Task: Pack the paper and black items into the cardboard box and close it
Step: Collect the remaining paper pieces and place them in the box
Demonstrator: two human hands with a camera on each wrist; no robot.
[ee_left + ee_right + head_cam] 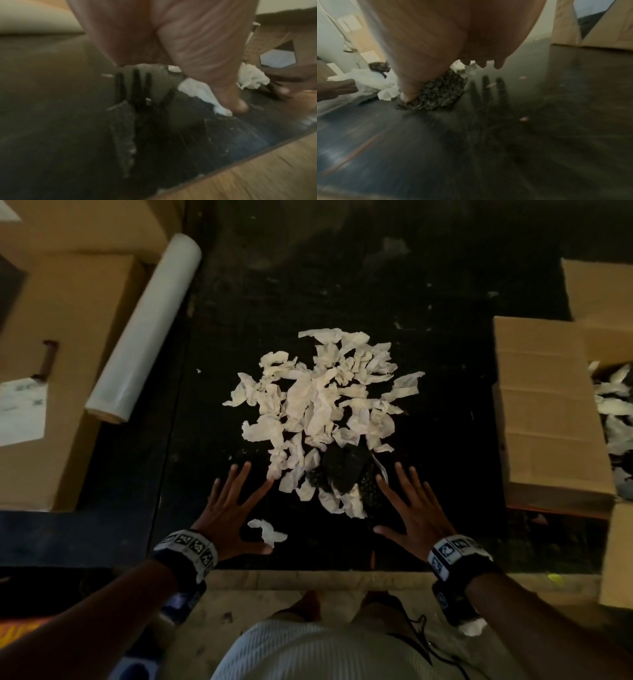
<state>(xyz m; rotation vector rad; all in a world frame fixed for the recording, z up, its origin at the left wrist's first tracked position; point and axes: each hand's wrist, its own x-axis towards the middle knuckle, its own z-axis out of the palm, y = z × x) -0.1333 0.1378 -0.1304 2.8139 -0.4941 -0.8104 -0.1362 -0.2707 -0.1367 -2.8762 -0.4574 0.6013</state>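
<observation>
A loose heap of crumpled white paper pieces (322, 405) lies at the middle of the dark black table (342, 268). At the near edge of the heap, partly under the paper, sit black bubble-textured wrap pieces (346, 474). One stray crumpled paper scrap (269, 531) lies apart from the heap, just beside the left thumb.

The left hand (226, 508) and the right hand (416, 508) are both spread flat with straight fingers, palms down, one on each side of the heap's near end. Neither grasps anything. In the right wrist view the thumb touches the black wrap; in the left wrist view the thumb touches a paper scrap.

The open brown cardboard box (548, 405) stands at the right edge of the table, flaps open, with white paper already visible inside. It is well apart from the heap.

Handling assessment: the paper is judged very light, soft and compressible, and likely to scatter or drop pieces if lifted loosely. The black wrap appears soft and pliable. The heap is best taken by sweeping both hands inward from its sides, compressing it, and lifting from beneath. The stray scrap calls for a separate pinch.
</observation>
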